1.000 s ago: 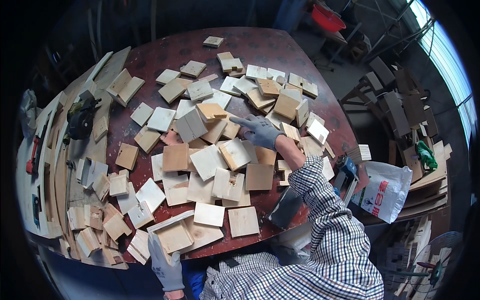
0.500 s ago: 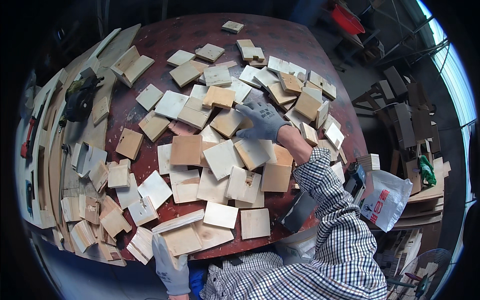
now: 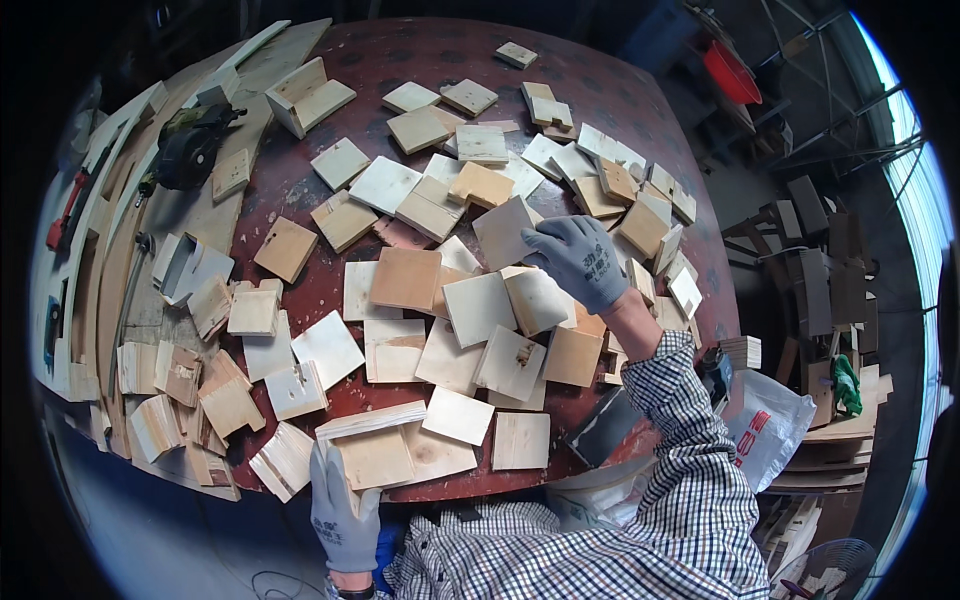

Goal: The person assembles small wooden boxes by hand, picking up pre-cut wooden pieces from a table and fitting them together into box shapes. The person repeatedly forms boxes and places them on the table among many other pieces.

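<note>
My right hand point(image 3: 580, 262), in a grey work glove, pinches the right edge of a square wooden board point(image 3: 502, 232) and tilts it up over the spread of boards. Below that hand lies another pale board point(image 3: 538, 300) with a darker stain. At the table's front edge, my left hand point(image 3: 345, 512), gloved too, is closed on the near side of a light wooden board point(image 3: 377, 458). A narrow strip of wood point(image 3: 370, 420) stands along that board's far side. Some left fingers are hidden behind the wood.
Several loose wooden squares cover the dark red table point(image 3: 400, 40). At the left lie a black and green power tool point(image 3: 192, 145) and long planks point(image 3: 215, 190). A white printed bag point(image 3: 775, 425) and a dark grey box point(image 3: 607, 425) are at the right, with wood scraps beyond.
My right hand has closed on a square board and tilted it up from the others. My left hand stays on its board at the front edge. The view has shifted slightly.
</note>
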